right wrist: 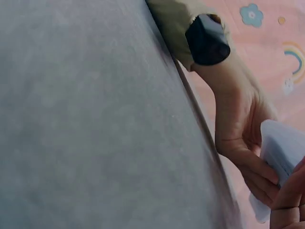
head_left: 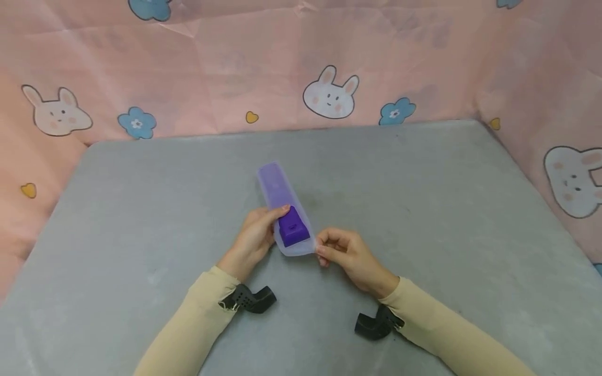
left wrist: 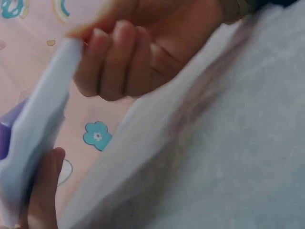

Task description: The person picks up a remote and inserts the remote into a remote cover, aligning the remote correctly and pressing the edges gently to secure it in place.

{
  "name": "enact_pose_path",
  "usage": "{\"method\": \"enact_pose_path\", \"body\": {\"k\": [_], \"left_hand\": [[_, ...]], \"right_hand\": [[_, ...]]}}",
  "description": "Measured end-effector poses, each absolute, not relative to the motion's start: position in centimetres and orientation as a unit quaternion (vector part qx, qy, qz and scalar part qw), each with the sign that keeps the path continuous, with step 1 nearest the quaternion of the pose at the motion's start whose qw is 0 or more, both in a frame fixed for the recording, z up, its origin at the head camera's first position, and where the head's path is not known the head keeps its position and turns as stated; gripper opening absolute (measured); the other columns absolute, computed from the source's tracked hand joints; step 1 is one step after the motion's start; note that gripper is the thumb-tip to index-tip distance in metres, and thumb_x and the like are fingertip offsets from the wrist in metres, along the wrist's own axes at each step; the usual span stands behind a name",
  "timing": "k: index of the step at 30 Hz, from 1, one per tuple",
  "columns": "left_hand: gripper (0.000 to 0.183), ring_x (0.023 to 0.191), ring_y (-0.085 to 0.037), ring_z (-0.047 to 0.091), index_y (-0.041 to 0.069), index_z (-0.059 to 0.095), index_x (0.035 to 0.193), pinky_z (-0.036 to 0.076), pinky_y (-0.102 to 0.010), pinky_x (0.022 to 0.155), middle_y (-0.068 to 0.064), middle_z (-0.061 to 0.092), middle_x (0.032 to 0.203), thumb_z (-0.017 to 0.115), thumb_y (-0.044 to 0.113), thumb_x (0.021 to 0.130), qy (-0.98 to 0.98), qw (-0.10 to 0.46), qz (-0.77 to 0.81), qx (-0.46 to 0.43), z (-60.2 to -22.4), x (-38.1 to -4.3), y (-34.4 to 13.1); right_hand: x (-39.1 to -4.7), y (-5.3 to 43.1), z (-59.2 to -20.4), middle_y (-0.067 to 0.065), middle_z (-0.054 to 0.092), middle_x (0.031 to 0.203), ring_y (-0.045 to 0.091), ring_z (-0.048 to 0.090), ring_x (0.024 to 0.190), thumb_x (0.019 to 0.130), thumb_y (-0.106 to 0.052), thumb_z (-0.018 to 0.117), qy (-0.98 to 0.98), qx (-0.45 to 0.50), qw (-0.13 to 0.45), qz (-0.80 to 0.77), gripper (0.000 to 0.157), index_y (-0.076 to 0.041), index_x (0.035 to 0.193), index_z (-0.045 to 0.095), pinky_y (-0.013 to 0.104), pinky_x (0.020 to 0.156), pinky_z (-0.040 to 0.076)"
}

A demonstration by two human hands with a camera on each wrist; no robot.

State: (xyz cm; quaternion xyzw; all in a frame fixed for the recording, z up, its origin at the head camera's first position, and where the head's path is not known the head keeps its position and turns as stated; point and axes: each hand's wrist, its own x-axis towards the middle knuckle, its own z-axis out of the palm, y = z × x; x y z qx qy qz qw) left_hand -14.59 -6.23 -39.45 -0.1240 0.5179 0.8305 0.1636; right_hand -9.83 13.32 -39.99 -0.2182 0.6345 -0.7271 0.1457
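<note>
My left hand [head_left: 254, 237] grips a long, flat, translucent lilac plastic piece [head_left: 282, 190] by its left side, thumb on top and fingers beneath. A dark purple block-shaped part [head_left: 293, 228] sits at its near end, with the left thumb tip at the block's upper edge. My right hand [head_left: 350, 256] pinches the near right corner of the lilac piece between thumb and index finger. In the left wrist view the lilac piece [left wrist: 45, 109] shows edge-on, held up off the table. The right wrist view shows its pale underside [right wrist: 281, 148] with the left fingers beneath.
A grey table [head_left: 141, 235] spreads around both hands. Behind it and at both sides hangs a pink cloth [head_left: 211, 68] printed with rabbits, flowers and hearts. Black wrist cameras sit at the left cuff [head_left: 251, 300] and the right cuff [head_left: 376, 324].
</note>
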Motion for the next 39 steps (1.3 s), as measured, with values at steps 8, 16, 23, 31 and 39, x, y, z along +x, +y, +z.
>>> {"method": "enact_pose_path", "body": {"k": [8,16,23,31,39], "left_hand": [[0.034,0.076,-0.011,0.067,-0.015,0.049,0.121,0.056,-0.026,0.074,-0.004,0.069,0.087,0.056,0.0,0.092,0.571,0.135,0.807,-0.066,-38.9,-14.2,-5.6],[0.041,0.086,-0.014,0.067,-0.01,0.05,0.126,0.053,-0.031,0.084,-0.018,0.067,0.106,0.061,0.003,0.088,0.623,0.187,0.759,0.006,-38.8,-13.6,-6.1],[0.047,0.096,-0.021,0.064,-0.006,0.051,0.129,0.051,-0.034,0.087,-0.022,0.062,0.116,0.066,0.004,0.085,0.657,0.214,0.722,0.037,-39.1,-13.0,-5.4],[0.048,0.102,-0.025,0.063,-0.007,0.049,0.13,0.051,-0.034,0.089,-0.023,0.059,0.12,0.066,0.003,0.086,0.658,0.23,0.715,0.057,-39.5,-12.7,-5.0],[0.048,0.106,-0.026,0.061,-0.007,0.05,0.129,0.048,-0.034,0.092,-0.022,0.06,0.121,0.066,0.004,0.085,0.668,0.232,0.704,0.062,-39.7,-12.8,-5.0]], "right_hand": [[-9.4,13.5,-39.4,0.007,0.056,0.076,0.009,0.054,0.068,0.093,0.0,0.058,0.672,-0.226,0.116,-0.695,0.014,0.012,0.086,0.055,0.025,0.061,0.05],[-10.1,13.4,-39.5,0.001,0.058,0.071,0.012,0.056,0.066,0.09,-0.002,0.06,0.685,-0.115,0.097,-0.713,0.008,-0.001,0.084,0.055,0.025,0.062,0.05],[-10.8,13.8,-40.1,0.002,0.062,0.082,0.012,0.059,0.072,0.094,-0.007,0.055,0.664,-0.08,0.148,-0.728,0.008,0.001,0.093,0.057,0.027,0.066,0.053],[-11.0,13.9,-40.1,0.011,0.068,0.101,0.016,0.066,0.088,0.091,-0.007,0.061,0.65,-0.085,0.21,-0.725,0.034,0.011,0.117,0.05,0.03,0.076,0.055],[-10.9,13.9,-40.1,0.018,0.066,0.107,0.019,0.067,0.094,0.09,-0.005,0.062,0.654,-0.083,0.208,-0.723,0.03,0.011,0.113,0.051,0.031,0.083,0.054]]}}
